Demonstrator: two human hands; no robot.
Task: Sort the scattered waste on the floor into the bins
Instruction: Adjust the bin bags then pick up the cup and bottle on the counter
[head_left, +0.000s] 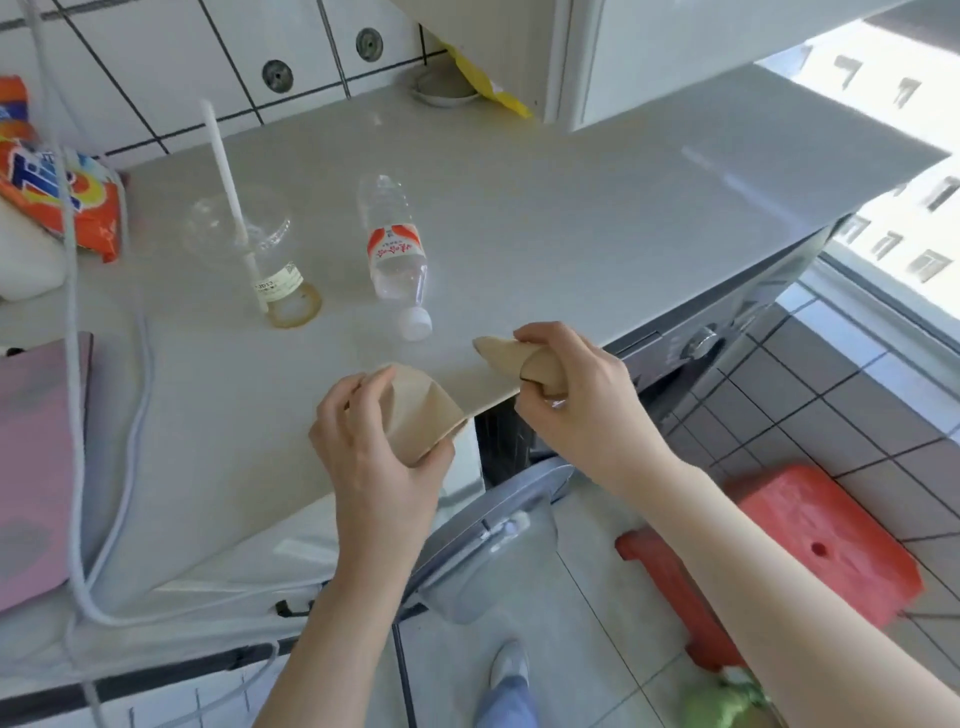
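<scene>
Hands | left hand clamped paper scrap, right hand clamped second scrap | best kept both grips firm above tabletop until binned

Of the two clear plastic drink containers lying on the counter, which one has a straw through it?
The lidded clear cup, left of the water bottle: a white straw runs through its dome lid. The bottle instead carries a red-and-white label and a white cap.

At frame centre, the left hand grips one tan paper piece; the right hand grips another, just apart, above the counter edge. Upper centre: a clear bottle lies flat, its cap just beside it. Left of it lies a plastic cup with a straw. A red stool stands at lower right.
</scene>
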